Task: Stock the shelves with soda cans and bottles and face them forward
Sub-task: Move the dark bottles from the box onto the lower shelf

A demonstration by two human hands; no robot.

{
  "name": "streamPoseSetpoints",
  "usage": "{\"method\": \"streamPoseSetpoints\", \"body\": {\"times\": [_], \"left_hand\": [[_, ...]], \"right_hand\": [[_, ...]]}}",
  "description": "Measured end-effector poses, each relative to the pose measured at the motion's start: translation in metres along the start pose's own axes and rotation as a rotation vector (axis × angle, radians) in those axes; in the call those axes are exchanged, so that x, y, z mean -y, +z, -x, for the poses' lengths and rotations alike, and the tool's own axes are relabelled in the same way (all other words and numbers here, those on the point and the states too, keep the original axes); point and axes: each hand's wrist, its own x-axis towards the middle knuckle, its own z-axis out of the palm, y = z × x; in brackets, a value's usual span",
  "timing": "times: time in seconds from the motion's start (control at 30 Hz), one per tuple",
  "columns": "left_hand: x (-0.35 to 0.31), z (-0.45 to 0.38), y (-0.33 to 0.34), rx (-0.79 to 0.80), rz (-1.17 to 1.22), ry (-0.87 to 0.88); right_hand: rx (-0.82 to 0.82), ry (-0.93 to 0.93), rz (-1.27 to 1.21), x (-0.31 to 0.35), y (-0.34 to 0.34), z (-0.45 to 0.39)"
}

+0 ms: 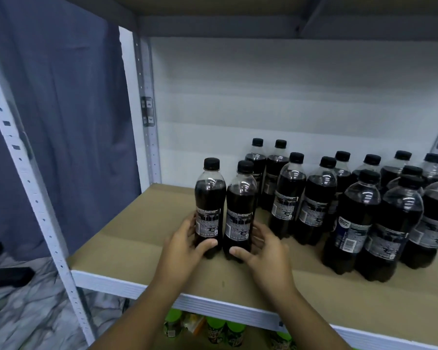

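Both forearms reach in from the bottom edge, and the left hand (186, 245) curls round the base of the left bottle (210, 208), thumb laid across its front, fingers wrapped behind. Right alongside, the right hand (262, 251) grips the right bottle (239, 213) the same way, thumb on the lower front. Those two dark, black-capped bottles stand upright and touching on the brown shelf board (127, 228), near its front edge, with the printed backs of their labels turned outward. To the right of the pair, a cluster of matching bottles (352, 205) runs back toward the white rear wall (276, 92). Left of the pair, a white perforated upright (31, 188) and a grey curtain (68, 122). Below the shelf board, green-capped bottles (216, 327) peek out.
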Motion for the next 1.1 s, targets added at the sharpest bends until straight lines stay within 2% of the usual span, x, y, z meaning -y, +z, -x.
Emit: {"method": "streamPoseSetpoints", "body": {"times": [0.3,0.63,0.83,0.97,1.1], "left_hand": [[0.048,-0.09,0.005,-0.104,0.002,-0.035],[0.076,-0.139,0.002,-0.098,-0.086,0.022],[0.06,-0.135,0.003,-0.105,-0.341,-0.054],[0.051,-0.112,-0.002,-0.079,-0.33,-0.205],[0.04,-0.072,-0.005,-0.043,-0.289,-0.271]], "right_hand": [[-0.034,-0.014,-0.08,-0.022,0.056,-0.092],[-0.066,-0.064,-0.048,-0.039,0.083,-0.144],[-0.065,-0.068,0.055,-0.039,0.084,-0.146],[-0.059,-0.042,0.107,-0.031,0.069,-0.122],[0.024,0.06,0.111,-0.026,0.052,-0.082]]}}
